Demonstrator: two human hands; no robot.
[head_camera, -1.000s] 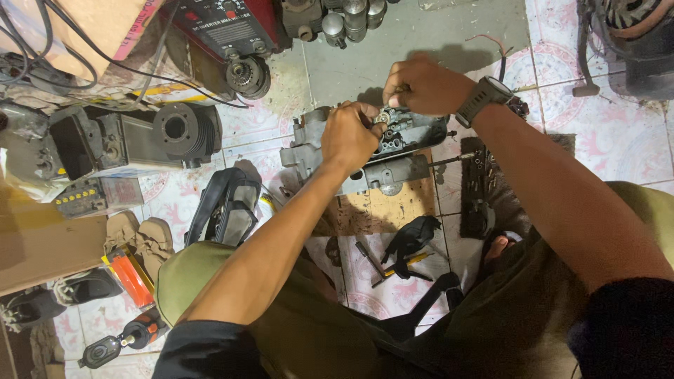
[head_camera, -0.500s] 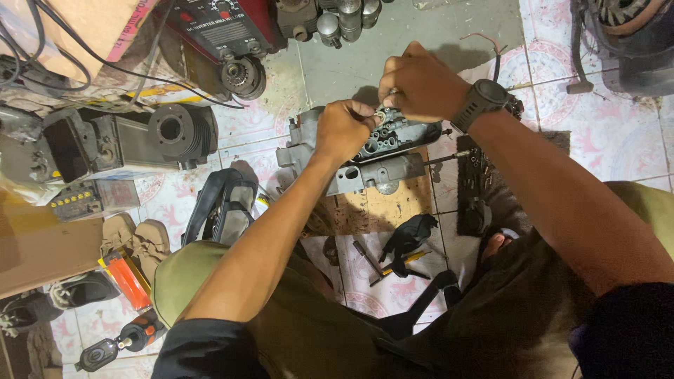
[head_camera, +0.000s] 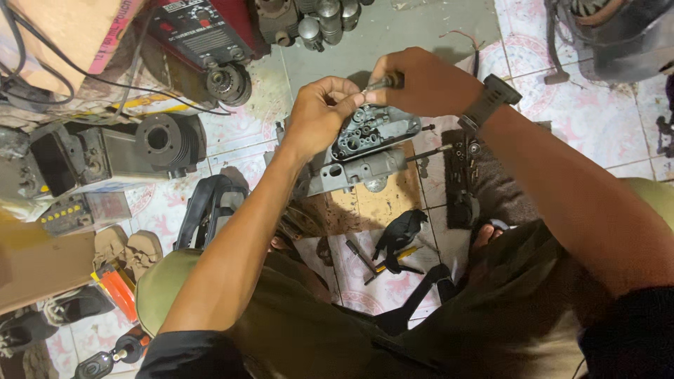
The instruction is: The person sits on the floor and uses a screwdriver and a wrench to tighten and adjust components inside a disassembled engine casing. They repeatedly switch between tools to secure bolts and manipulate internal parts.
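At the bottom of the frame, the person's olive-trousered knees are framing a tiled floor (head_camera: 597,133) on which black-handled pliers (head_camera: 400,235) are lying just below centre. Above them, at centre frame, a grey cast-metal housing (head_camera: 365,151) is sitting on the floor; its open upper face is showing dark, oily recesses, round bores and small fittings, and a thin rod is projecting from its right side. The left hand (head_camera: 319,116) is hovering over the housing's top edge, fingers pinched together on a small part. The right hand (head_camera: 425,81), wearing a black wristwatch (head_camera: 488,102), is clamping a slim metal tool (head_camera: 382,84) whose tip is meeting the left fingertips. In the upper left, a red machine (head_camera: 200,31) is standing.
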